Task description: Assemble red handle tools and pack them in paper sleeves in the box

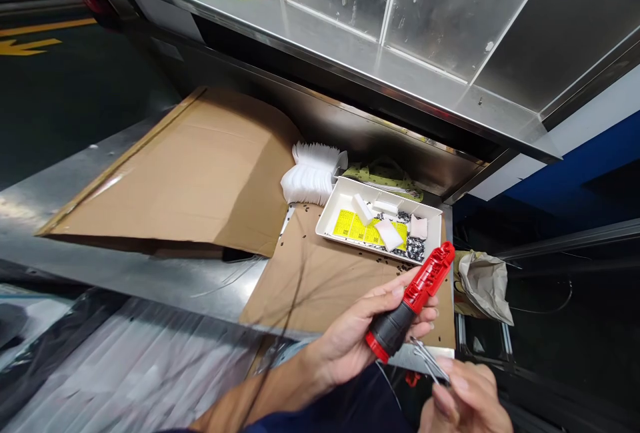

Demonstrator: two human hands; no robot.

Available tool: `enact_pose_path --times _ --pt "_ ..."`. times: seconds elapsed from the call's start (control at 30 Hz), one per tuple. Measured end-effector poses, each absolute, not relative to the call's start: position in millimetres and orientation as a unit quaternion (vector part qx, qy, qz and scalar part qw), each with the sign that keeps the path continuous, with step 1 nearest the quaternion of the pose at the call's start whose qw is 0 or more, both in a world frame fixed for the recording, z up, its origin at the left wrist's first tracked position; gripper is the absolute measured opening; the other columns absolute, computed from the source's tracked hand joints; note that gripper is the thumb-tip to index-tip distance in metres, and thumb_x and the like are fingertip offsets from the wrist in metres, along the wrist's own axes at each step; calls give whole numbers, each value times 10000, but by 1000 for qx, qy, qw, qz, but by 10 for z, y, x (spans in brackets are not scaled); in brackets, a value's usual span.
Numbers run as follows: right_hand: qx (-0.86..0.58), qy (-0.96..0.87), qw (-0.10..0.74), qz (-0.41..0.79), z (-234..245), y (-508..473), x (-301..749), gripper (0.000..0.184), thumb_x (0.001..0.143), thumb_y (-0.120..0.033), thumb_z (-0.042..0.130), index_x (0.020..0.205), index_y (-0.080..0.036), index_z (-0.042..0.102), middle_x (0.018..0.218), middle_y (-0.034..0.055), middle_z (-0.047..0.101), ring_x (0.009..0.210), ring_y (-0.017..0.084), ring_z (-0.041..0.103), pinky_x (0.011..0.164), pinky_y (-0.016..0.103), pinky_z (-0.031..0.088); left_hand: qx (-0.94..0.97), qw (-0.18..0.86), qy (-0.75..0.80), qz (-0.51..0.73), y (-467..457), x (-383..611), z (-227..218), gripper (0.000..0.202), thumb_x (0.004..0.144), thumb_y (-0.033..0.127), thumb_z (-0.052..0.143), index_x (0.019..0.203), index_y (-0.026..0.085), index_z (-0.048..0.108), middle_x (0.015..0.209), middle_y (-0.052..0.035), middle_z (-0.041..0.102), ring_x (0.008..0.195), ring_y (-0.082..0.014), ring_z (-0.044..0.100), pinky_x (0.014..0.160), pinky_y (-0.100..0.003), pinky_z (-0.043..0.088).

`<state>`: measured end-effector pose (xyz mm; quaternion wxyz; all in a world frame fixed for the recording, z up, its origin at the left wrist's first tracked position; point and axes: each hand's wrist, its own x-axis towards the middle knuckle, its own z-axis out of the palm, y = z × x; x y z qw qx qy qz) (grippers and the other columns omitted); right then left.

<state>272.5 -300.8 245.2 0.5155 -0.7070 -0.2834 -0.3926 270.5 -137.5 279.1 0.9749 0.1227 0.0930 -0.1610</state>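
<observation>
Left hand: The left hand [345,336] closes firmly around a red-and-black screwdriver [407,306], fingers wrapped across its black grip.

Screwdriver: It is held in the air above a cardboard sheet [320,290], tilted with its slotted red end pointing up and to the right, just short of a white plastic tray [345,203].

Right hand: The right hand [465,400], cut off by the bottom of the frame, pinches a few thin metal pins [429,360] between thumb and fingers, close to the screwdriver's lower end.

Tray: It holds yellow printed sheets [357,232], white foam blocks [363,210] and black-and-white printed strips [416,248].

Around the tray: A fanned stack of white paper [310,173] stands at its left corner, with small black bits [303,240] scattered across the cardboard sheet.

Workbench: A larger cardboard sheet [170,173] lies to the left on a steel surface [115,280]; a crumpled paper bag [485,286] sits to the right, and clear plastic sheeting [125,373] spreads at lower left.
</observation>
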Motion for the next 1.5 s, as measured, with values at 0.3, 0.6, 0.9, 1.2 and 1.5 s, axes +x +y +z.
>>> enact_pose_path --times 0.3,0.6,0.9,1.2,1.5 --pt "-726 -304 492 -372 2482 -3013 2720 88 893 -203 720 933 -164 652 798 28 730 683 156 679 553 260 506 143 972 102 -155 -1363 2696 2840 414 876 226 743 1283 167 699 1106 -104 769 964 -166 731 907 -261 552" --pt "-747 -322 469 -345 2563 -2935 2715 89 899 -193 706 965 -174 649 810 26 744 676 146 682 559 255 541 153 968 129 -154 -1383 2688 2814 492 829 221 797 1308 191 687 1130 -98 769 979 -173 737 936 -276 555" --pt "-750 -317 468 -343 2608 -2894 2712 91 888 -174 707 962 -179 655 789 23 754 658 153 688 573 267 536 165 966 131 -148 -1381 2666 2838 511 796 244 835 1289 215 704 1121 -91 773 987 -168 733 926 -260 563" --pt "-718 -311 487 -388 2466 -3008 2711 71 879 -157 720 909 -181 660 761 3 748 613 142 683 538 253 484 158 967 126 -153 -1401 2707 2828 477 836 229 792 1301 193 694 1117 -98 768 950 -157 738 907 -251 572" --pt "-741 -300 492 -345 2579 -2958 2697 73 923 -189 684 962 -163 628 815 19 729 687 137 681 579 245 527 152 968 116 -160 -1374 2702 2836 429 842 240 784 1261 181 716 1100 -104 780 954 -165 746 901 -253 574"
